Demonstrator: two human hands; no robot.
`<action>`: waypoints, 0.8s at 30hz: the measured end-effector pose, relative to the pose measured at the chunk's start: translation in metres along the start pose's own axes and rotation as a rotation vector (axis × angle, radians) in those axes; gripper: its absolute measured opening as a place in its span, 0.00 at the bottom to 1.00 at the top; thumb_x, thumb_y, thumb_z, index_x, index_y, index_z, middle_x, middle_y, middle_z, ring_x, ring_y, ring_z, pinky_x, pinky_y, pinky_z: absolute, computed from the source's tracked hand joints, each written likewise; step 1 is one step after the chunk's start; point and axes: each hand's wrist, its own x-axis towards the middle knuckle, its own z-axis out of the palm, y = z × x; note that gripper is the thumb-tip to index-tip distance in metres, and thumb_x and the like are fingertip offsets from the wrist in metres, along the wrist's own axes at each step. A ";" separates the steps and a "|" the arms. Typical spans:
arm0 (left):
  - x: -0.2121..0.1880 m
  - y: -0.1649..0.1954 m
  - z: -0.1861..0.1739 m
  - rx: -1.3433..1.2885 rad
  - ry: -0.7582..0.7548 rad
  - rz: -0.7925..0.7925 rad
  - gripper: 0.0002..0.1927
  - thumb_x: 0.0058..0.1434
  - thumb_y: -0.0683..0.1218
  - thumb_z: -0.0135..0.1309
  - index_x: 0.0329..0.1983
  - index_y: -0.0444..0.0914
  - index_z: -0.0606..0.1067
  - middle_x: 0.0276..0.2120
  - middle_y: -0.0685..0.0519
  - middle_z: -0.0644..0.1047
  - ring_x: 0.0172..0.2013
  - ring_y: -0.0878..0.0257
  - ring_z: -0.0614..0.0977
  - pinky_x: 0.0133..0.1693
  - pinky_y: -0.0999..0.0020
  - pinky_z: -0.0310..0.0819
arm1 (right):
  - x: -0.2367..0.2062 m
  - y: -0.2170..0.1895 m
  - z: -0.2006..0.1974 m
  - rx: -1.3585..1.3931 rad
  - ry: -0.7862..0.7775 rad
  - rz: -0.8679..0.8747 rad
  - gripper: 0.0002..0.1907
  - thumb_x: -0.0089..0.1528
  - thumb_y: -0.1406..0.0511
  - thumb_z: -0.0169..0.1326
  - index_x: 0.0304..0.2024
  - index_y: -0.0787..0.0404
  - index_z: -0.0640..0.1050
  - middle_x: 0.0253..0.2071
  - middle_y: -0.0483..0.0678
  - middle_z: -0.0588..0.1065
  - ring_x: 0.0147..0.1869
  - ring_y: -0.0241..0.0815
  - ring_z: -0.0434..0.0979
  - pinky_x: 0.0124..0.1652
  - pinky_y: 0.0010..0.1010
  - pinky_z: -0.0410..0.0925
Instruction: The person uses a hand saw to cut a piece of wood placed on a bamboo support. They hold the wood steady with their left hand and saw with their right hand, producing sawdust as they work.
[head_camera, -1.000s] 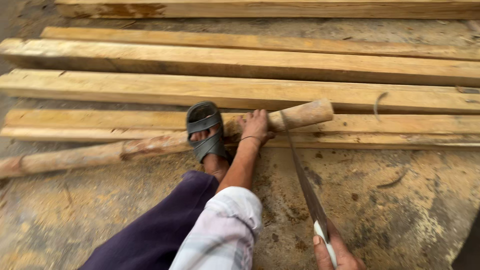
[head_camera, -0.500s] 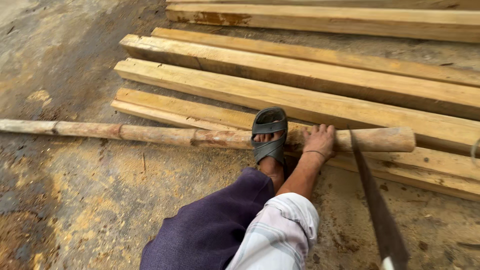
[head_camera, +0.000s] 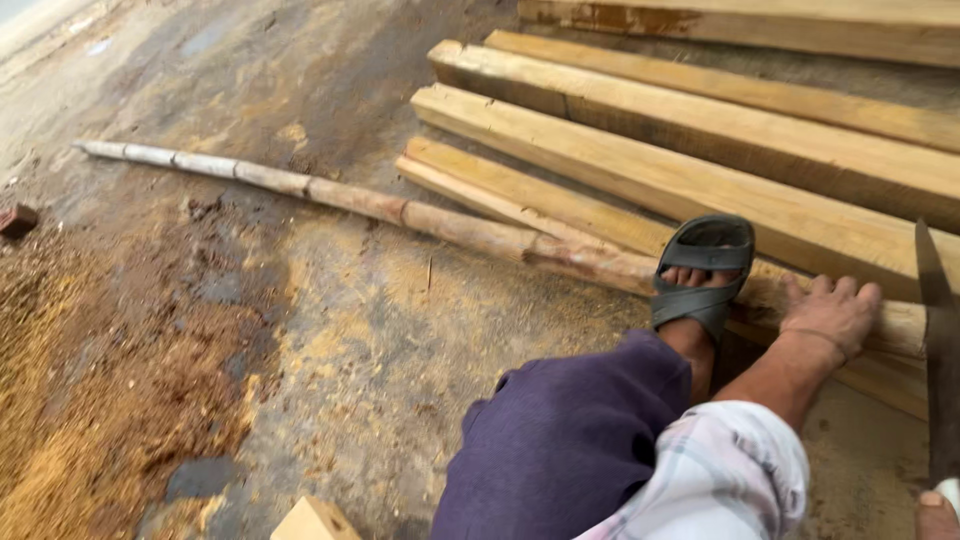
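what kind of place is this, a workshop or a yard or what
Most likely an open timber yard or rough carpentry spot. Sawn wooden beams lie side by side on the stained ground, sawdust is heaped at the left, and a long pole is pinned by a sandalled foot and the left hand.

beams (head_camera: 700, 190): 5 | bamboo pole (head_camera: 400, 212): 1 | saw blade (head_camera: 938, 360): 1 | sandal (head_camera: 703, 270): 1

A single head-worn camera looks steeply down and forward from close above the person's knee, over the dirt floor (head_camera: 300, 330), toward stacked timber beams (head_camera: 700, 170) at upper right.
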 end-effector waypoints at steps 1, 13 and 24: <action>0.002 0.000 0.001 0.005 -0.012 -0.001 0.23 0.57 0.45 0.55 0.58 0.45 0.71 0.59 0.50 0.74 0.65 0.47 0.72 0.68 0.24 0.46 | 0.000 -0.002 0.006 0.010 -0.012 -0.006 0.16 0.69 0.55 0.49 0.47 0.62 0.75 0.25 0.54 0.73 0.25 0.42 0.72 0.28 0.38 0.65; 0.044 -0.005 0.089 0.021 0.079 -0.012 0.18 0.62 0.44 0.53 0.55 0.45 0.68 0.55 0.51 0.73 0.62 0.48 0.71 0.61 0.21 0.51 | -0.095 -0.036 -0.099 0.061 -0.075 -0.033 0.19 0.71 0.56 0.48 0.39 0.67 0.76 0.20 0.56 0.68 0.23 0.45 0.68 0.27 0.42 0.62; 0.030 0.004 0.070 0.039 0.054 0.007 0.19 0.57 0.39 0.56 0.52 0.43 0.68 0.50 0.50 0.72 0.58 0.50 0.72 0.62 0.22 0.48 | -0.139 0.035 -0.108 0.067 -0.097 0.060 0.21 0.71 0.54 0.46 0.39 0.65 0.77 0.20 0.49 0.69 0.22 0.38 0.69 0.23 0.35 0.61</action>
